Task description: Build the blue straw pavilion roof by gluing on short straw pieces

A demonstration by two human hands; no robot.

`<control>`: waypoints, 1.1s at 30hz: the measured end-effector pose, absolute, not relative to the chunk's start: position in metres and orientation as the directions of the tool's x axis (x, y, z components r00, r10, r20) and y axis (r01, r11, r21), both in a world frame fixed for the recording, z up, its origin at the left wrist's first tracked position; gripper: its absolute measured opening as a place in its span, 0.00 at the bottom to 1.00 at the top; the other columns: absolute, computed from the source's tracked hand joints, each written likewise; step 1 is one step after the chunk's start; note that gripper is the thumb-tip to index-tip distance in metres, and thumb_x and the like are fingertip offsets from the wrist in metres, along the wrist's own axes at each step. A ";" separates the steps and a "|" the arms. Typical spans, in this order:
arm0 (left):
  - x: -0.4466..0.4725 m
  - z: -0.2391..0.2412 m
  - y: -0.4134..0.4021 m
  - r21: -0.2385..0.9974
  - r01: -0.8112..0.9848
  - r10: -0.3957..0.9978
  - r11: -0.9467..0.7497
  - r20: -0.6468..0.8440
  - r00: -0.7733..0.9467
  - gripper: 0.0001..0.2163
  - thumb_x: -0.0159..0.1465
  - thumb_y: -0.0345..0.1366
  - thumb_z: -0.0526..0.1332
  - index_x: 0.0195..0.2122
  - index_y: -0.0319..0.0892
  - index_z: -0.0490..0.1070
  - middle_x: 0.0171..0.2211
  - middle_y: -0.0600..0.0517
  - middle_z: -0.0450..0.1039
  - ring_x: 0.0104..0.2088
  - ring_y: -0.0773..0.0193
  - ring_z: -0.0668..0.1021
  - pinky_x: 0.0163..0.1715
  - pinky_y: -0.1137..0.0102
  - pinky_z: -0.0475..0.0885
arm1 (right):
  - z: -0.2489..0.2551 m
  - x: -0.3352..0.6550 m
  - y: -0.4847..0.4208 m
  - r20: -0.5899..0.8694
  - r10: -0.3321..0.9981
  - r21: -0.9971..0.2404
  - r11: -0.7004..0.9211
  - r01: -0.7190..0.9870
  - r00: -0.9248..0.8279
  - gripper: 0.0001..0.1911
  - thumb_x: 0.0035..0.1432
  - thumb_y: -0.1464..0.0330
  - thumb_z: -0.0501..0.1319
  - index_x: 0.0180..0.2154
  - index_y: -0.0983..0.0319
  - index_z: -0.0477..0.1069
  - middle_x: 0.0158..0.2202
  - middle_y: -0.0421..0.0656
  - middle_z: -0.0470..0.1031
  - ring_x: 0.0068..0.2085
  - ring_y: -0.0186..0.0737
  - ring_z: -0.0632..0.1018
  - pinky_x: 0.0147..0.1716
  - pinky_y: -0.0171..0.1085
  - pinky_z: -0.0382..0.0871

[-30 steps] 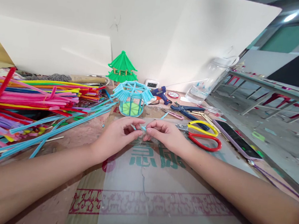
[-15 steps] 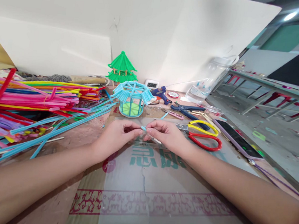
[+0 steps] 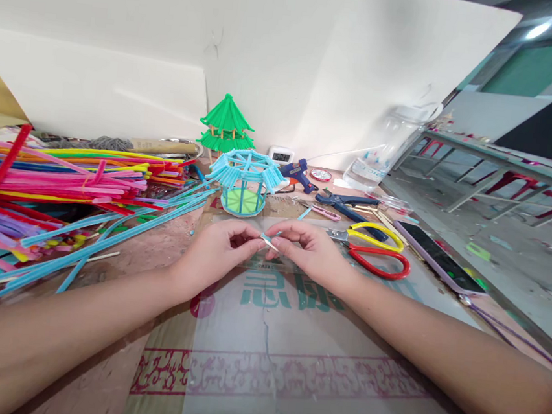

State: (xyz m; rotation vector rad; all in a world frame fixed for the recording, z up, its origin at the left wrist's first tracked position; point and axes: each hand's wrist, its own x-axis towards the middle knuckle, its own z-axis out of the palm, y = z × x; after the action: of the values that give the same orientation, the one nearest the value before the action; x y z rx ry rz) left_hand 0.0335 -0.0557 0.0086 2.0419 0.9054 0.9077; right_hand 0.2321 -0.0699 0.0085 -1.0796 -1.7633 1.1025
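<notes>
Both hands met at the table's middle: the left hand (image 3: pixel 218 250) and right hand (image 3: pixel 308 249) had fingertips pinched shut on a short light-blue pipe-cleaner piece (image 3: pixel 267 240). Just beyond stood a small light-blue pipe-cleaner pavilion (image 3: pixel 244 183); red-and-yellow-handled scissors (image 3: pixel 374 249) lay right, a multicoloured pipe-cleaner pile (image 3: pixel 54 179) far left.

Two hands meet at table middle, left hand (image 3: pixel 218 250) on left, right hand (image 3: pixel 308 249) on right, small stick piece (image 3: pixel 267 241) between fingertips. Little hut model (image 3: pixel 244 181) just behind hands. Second hut model (image 3: pixel 226 126) farther back, near wall. Pile of fuzzy sticks (image 3: pixel 64 173) at left. Scissors (image 3: pixel 374 249) right of right hand. Phone (image 3: pixel 437 258) right of scissors. Glue gun (image 3: pixel 299 173) and pliers (image 3: pixel 347 204) behind scissors. Bottle (image 3: pixel 384 149) at back right.
</notes>
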 end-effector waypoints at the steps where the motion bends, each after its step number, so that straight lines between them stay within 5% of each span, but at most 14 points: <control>1: 0.033 0.009 -0.056 0.813 0.303 0.807 -0.497 0.304 0.507 0.10 0.64 0.40 0.58 0.33 0.42 0.77 0.29 0.54 0.76 0.30 0.67 0.75 0.31 0.73 0.68 | 0.009 0.232 -0.070 0.173 0.925 -0.929 0.267 0.256 -0.337 0.10 0.59 0.63 0.61 0.40 0.61 0.71 0.28 0.41 0.79 0.32 0.37 0.80 0.38 0.38 0.73; 33: 0.033 0.007 -0.054 0.809 0.301 0.804 -0.505 0.315 0.505 0.09 0.64 0.39 0.58 0.33 0.42 0.77 0.29 0.54 0.76 0.29 0.67 0.74 0.30 0.74 0.67 | 0.013 0.230 -0.074 0.237 0.915 -0.888 0.340 0.310 -0.325 0.07 0.60 0.66 0.60 0.40 0.60 0.73 0.29 0.39 0.78 0.32 0.37 0.80 0.38 0.38 0.74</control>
State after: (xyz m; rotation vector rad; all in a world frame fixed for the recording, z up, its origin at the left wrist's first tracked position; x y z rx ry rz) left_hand 0.0334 -0.0541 0.0066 2.0464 0.9017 0.9175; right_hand 0.2302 -0.0738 0.0129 -1.0831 -1.8203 0.9759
